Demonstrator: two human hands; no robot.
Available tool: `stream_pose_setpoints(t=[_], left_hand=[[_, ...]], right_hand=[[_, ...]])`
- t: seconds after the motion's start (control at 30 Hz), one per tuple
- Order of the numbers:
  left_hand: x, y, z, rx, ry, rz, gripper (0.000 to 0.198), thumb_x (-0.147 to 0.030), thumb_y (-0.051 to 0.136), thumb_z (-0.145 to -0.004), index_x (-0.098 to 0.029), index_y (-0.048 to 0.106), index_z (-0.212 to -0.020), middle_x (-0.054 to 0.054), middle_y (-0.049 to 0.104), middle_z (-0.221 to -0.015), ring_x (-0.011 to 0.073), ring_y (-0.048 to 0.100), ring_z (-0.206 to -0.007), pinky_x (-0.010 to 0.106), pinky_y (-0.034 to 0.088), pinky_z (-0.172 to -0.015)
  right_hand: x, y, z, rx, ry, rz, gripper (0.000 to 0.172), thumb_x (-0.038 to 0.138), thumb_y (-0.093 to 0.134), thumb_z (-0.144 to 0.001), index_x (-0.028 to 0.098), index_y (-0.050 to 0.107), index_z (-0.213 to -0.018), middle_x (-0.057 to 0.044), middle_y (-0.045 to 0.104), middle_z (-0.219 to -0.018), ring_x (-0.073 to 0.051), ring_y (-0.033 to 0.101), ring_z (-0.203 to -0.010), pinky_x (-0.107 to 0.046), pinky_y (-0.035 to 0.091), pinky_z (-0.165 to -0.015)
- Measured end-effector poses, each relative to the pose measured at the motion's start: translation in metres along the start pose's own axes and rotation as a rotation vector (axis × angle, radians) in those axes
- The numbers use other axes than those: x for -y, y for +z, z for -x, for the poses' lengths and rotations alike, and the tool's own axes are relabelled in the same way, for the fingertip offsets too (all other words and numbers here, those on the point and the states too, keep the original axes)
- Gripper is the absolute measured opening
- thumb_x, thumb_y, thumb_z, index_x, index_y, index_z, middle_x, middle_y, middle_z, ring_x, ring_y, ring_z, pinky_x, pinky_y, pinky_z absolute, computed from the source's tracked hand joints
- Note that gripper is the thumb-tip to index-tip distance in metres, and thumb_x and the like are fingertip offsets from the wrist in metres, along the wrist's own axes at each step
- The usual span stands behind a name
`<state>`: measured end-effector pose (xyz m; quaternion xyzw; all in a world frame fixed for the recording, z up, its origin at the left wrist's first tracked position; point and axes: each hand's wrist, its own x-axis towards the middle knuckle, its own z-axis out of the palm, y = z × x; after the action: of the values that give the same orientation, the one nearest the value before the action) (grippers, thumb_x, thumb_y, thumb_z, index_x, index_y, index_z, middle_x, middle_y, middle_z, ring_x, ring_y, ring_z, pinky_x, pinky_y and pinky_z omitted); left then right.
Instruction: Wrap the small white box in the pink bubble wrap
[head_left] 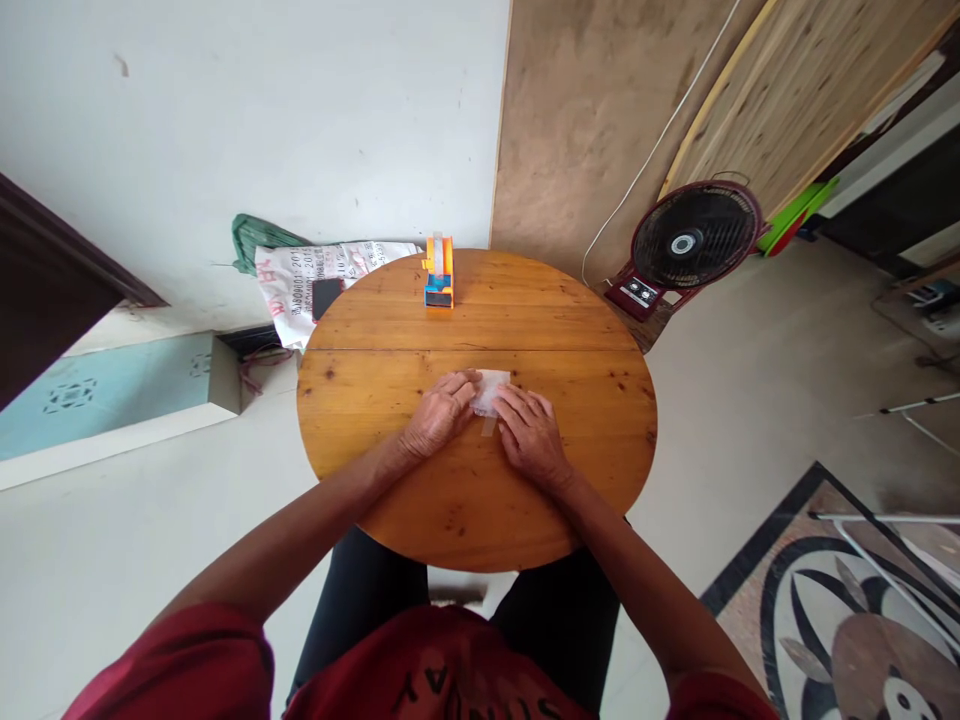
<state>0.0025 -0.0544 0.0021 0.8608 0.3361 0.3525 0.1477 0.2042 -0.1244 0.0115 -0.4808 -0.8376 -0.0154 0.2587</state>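
A small white folded piece of paper or plastic (492, 389) lies near the middle of a round wooden table (390, 340). My left hand (439, 413) rests on its left side with fingers curled down onto it. My right hand (531, 432) presses its right side, fingers lying flat. A short strip of clear tape (490, 427) shows between the hands, just below the sheet. At the table's far edge stands an orange and blue tape dispenser (439, 271), well away from both hands.
A black phone (327, 297) lies on a printed white sack (300, 280) behind the table's far left edge. A dark red floor fan (686, 245) stands at the right by a wooden wall. A patterned floor inlay (840, 620) is at lower right.
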Motion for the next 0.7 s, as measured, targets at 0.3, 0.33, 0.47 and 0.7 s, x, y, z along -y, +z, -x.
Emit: stream_pose_setpoints(t=[0.3, 0.33, 0.47, 0.7], left_hand=[[0.0, 0.004, 0.003, -0.061, 0.06, -0.075, 0.018, -0.017, 0.045, -0.094, -0.017, 0.062, -0.101, 0.013, 0.065, -0.115, 0.0248, 0.061, -0.109, 0.041, 0.05, -0.098], [0.0, 0.005, 0.003, -0.064, 0.065, -0.077, 0.018, -0.017, 0.045, -0.094, -0.017, 0.062, -0.102, 0.013, 0.065, -0.115, 0.0248, 0.061, -0.108, 0.041, 0.05, -0.098], [0.001, 0.006, 0.003, -0.071, 0.073, -0.096, 0.018, -0.017, 0.047, -0.094, -0.017, 0.062, -0.103, 0.012, 0.065, -0.113, 0.0246, 0.06, -0.105, 0.041, 0.052, -0.095], [0.001, 0.005, 0.003, -0.04, 0.063, -0.118, 0.017, -0.016, 0.048, -0.094, -0.016, 0.062, -0.103, 0.012, 0.064, -0.114, 0.0242, 0.059, -0.104, 0.039, 0.051, -0.095]], right_hand=[[-0.016, -0.019, -0.006, -0.099, 0.126, -0.096, 0.053, 0.017, 0.049, -0.088, 0.021, 0.048, -0.14, -0.013, 0.056, -0.143, -0.027, 0.053, -0.131, -0.047, 0.042, -0.107], [-0.019, -0.02, -0.008, -0.055, 0.135, -0.105, 0.058, 0.018, 0.051, -0.087, 0.02, 0.044, -0.144, -0.014, 0.052, -0.147, -0.028, 0.051, -0.134, -0.048, 0.042, -0.108], [-0.026, -0.017, -0.015, 0.1, 0.115, -0.136, 0.071, 0.019, 0.053, -0.082, 0.019, 0.035, -0.151, -0.015, 0.047, -0.151, -0.03, 0.046, -0.137, -0.051, 0.04, -0.111], [-0.024, 0.0, -0.006, 0.049, 0.101, -0.105, 0.069, 0.015, 0.05, -0.083, 0.019, 0.036, -0.151, -0.015, 0.044, -0.153, -0.029, 0.046, -0.138, -0.048, 0.041, -0.11]])
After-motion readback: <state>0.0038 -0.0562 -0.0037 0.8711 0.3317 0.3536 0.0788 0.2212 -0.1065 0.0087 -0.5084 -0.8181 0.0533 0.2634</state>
